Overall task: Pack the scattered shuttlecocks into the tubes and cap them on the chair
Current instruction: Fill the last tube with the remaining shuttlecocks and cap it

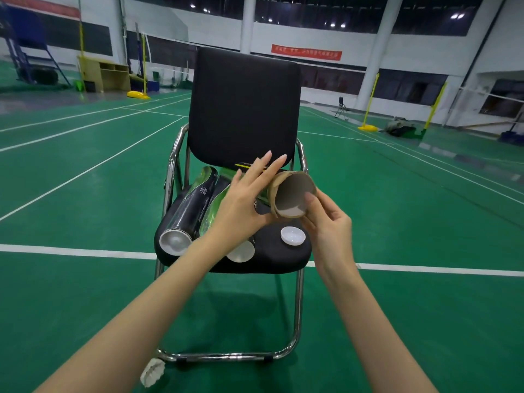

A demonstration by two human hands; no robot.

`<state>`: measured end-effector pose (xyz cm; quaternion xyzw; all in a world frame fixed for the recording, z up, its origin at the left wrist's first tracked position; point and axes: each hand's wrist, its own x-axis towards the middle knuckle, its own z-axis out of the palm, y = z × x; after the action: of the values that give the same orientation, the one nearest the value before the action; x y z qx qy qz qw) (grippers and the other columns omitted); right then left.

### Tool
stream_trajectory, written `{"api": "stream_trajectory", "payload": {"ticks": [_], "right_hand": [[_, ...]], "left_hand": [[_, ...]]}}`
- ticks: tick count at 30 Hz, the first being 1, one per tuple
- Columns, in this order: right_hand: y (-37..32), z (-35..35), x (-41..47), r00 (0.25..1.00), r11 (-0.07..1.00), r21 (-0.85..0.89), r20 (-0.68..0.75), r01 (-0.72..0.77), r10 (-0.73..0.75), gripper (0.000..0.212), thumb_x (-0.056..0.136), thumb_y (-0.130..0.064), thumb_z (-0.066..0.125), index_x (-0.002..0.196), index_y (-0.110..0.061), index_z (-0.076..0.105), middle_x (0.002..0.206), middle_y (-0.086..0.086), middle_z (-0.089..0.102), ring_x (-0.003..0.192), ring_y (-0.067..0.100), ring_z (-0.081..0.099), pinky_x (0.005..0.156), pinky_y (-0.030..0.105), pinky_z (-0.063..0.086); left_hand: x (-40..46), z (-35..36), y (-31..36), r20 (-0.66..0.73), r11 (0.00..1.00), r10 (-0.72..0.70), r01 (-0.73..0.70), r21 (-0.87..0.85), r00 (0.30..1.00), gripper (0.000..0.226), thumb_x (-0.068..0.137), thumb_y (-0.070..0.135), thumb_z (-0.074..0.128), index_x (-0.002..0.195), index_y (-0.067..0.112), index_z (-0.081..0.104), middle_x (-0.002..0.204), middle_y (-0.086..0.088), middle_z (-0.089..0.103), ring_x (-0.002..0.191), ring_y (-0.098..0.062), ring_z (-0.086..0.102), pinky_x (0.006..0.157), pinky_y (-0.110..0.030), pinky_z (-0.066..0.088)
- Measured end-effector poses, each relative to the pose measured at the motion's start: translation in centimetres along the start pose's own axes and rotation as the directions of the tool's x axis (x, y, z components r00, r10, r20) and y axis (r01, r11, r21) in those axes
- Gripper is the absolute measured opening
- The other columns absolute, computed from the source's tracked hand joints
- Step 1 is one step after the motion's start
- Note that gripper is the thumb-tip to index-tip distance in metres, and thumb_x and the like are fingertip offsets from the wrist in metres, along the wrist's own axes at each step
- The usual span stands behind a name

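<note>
My left hand grips a cardboard shuttlecock tube held above the black chair seat, its open mouth turned toward me. My right hand pinches a white cap at the lower rim of that mouth, partly set in. A capped black tube lies on the seat's left side. Beside it lies a green-patterned tube, partly hidden by my left forearm, with a white cap end showing below. A loose white cap rests on the seat at right. One white shuttlecock lies on the floor by the chair's front left foot.
The chair has a tall black backrest and chrome legs. Green court floor with white lines surrounds it. Yellow net posts stand at right, a wooden desk far left.
</note>
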<state>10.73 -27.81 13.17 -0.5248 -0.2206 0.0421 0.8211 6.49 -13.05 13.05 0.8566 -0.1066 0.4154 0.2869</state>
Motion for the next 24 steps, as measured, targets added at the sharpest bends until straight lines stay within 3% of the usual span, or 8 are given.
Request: {"api": "stream_trajectory", "payload": {"ticks": [4, 8, 11, 13, 17, 24], "right_hand": [[-1.1, -0.1, -0.8, 0.987, 0.998, -0.065, 0.159, -0.019, 0.029, 0.024, 0.087, -0.015, 0.058, 0.109, -0.011, 0.066, 0.099, 0.003, 0.072, 0.093, 0.017, 0.067, 0.083, 0.027, 0.055], [-1.7, 0.1, -1.7, 0.947, 0.995, -0.101, 0.317, -0.014, 0.045, 0.025, 0.077, -0.029, 0.061, 0.098, -0.017, 0.068, 0.088, 0.000, 0.072, 0.084, 0.015, 0.067, 0.072, 0.023, 0.054], [-2.3, 0.4, -2.3, 0.917, 0.995, -0.096, 0.400, 0.025, 0.015, 0.026, 0.076, -0.029, 0.059, 0.097, -0.017, 0.066, 0.084, -0.005, 0.072, 0.081, 0.009, 0.067, 0.070, 0.020, 0.054], [-2.5, 0.3, -2.6, 0.893, 0.982, -0.160, 0.451, 0.097, -0.014, 0.024, 0.078, -0.024, 0.066, 0.101, -0.021, 0.065, 0.088, -0.008, 0.073, 0.085, 0.008, 0.067, 0.072, 0.020, 0.054], [-1.6, -0.5, -3.9, 0.838, 0.913, -0.360, 0.544, 0.193, 0.037, 0.038, 0.074, -0.019, 0.069, 0.108, -0.034, 0.062, 0.102, -0.013, 0.071, 0.099, 0.007, 0.065, 0.080, 0.017, 0.050], [5.9, -2.8, -8.6, 0.751, 0.818, -0.569, 0.574, 0.080, 0.326, 0.046, 0.080, 0.000, 0.067, 0.103, -0.039, 0.059, 0.096, -0.019, 0.071, 0.090, -0.002, 0.064, 0.080, 0.013, 0.048]], "left_hand": [[0.4, -3.2, 1.5, 0.135, 0.973, 0.148, -0.169, 0.156, 0.980, 0.079, 0.069, 0.053, 0.062, 0.137, 0.031, 0.031, 0.143, 0.005, 0.040, 0.139, -0.018, 0.022, 0.112, -0.054, 0.009], [-0.4, -5.7, 3.0, 0.186, 0.970, 0.127, -0.161, 0.184, 0.974, 0.074, 0.067, 0.053, 0.066, 0.132, 0.027, 0.042, 0.124, 0.007, 0.055, 0.116, -0.011, 0.049, 0.104, -0.050, 0.032], [-1.3, -7.0, 4.3, 0.175, 0.974, 0.102, -0.134, 0.183, 0.979, 0.074, 0.066, 0.054, 0.066, 0.132, 0.029, 0.044, 0.120, 0.007, 0.054, 0.107, -0.013, 0.051, 0.085, -0.039, 0.046], [-2.2, -7.4, 4.6, 0.189, 0.963, 0.082, -0.127, 0.239, 0.979, 0.074, 0.065, 0.058, 0.062, 0.132, 0.032, 0.043, 0.117, 0.008, 0.052, 0.104, -0.011, 0.050, 0.075, -0.029, 0.045], [-5.4, -8.1, 3.6, 0.257, 0.943, -0.048, -0.041, 0.331, 0.965, 0.080, 0.059, 0.067, 0.058, 0.131, 0.041, 0.038, 0.111, 0.011, 0.050, 0.099, -0.008, 0.047, 0.072, -0.029, 0.046], [-14.6, -6.7, 1.9, 0.410, 0.945, -0.300, 0.209, 0.251, 0.861, 0.086, 0.053, 0.069, 0.063, 0.129, 0.052, 0.026, 0.113, 0.021, 0.045, 0.103, 0.001, 0.043, 0.081, -0.033, 0.047]]}}
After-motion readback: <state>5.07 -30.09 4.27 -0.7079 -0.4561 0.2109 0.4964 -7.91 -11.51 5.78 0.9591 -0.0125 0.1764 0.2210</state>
